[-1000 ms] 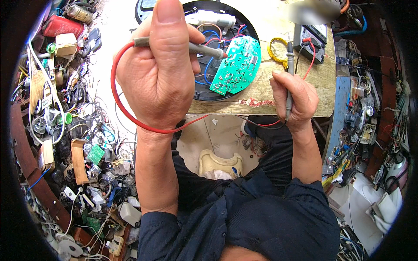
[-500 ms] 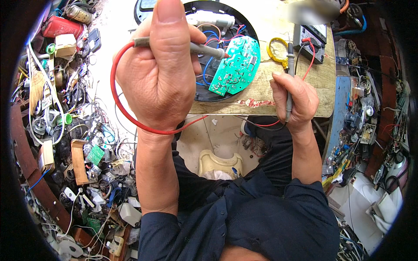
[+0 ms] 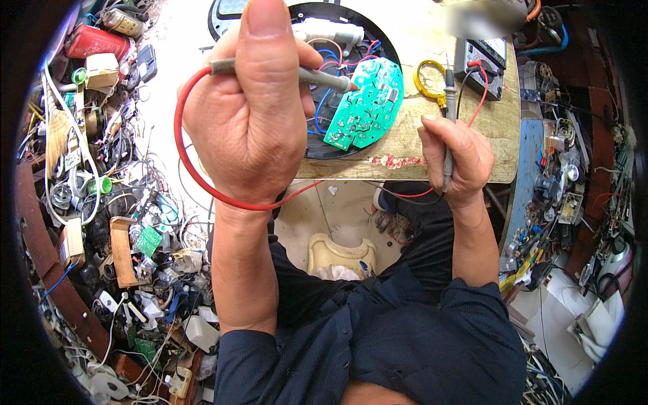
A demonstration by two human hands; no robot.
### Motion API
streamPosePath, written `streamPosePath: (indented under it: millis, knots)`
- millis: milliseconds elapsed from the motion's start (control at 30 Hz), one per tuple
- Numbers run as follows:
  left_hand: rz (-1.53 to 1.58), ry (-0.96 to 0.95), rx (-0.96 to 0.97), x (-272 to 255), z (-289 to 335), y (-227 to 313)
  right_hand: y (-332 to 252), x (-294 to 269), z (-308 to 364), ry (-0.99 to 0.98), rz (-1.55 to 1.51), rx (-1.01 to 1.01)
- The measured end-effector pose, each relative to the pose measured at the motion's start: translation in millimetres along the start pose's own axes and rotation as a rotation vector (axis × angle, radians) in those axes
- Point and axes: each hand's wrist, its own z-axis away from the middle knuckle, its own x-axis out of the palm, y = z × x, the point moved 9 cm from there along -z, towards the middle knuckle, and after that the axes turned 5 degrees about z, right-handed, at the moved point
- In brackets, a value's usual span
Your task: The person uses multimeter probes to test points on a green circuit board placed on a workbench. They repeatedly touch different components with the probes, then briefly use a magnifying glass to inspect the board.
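Observation:
My left hand (image 3: 260, 128) is closed around a grey test probe (image 3: 327, 79) with a thick red lead (image 3: 181, 138). The probe's reddish tip end lies over the upper left edge of a green circuit board (image 3: 368, 104); whether it touches cannot be made out. The board rests on an open round black housing (image 3: 337, 150) with blue and red wires and a white cylindrical part (image 3: 329, 31). In my right hand (image 3: 459, 158) a second grey probe (image 3: 451, 101) with a black lead points away from me, beside a yellow-rimmed magnifier (image 3: 420, 82) and off the board.
A black multimeter (image 3: 487, 67) with plugged-in leads sits at the table's (image 3: 412, 138) far right. Heaps of scrap parts and cables (image 3: 148, 270) crowd the left; a blue board (image 3: 523, 182) with loose components lies right. A cream plastic stool (image 3: 342, 251) stands between my legs.
My left hand has shifted very slightly right and nearer with its probe. The board and my right hand look practically unmoved.

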Motion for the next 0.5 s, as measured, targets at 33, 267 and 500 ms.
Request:
streamPosePath:
  millis: [33,267,500]
  knots:
    - [-0.004,-0.003,0.014,0,1,1,0,0,0,0.001,-0.009,0.002]
    - [-0.018,-0.004,0.041,0,1,0,-1,-1,0,0.002,-0.013,0.0]
    - [-0.077,0.0,0.119,-6,-1,-14,0,-1,2,-0.004,0.004,0.009]
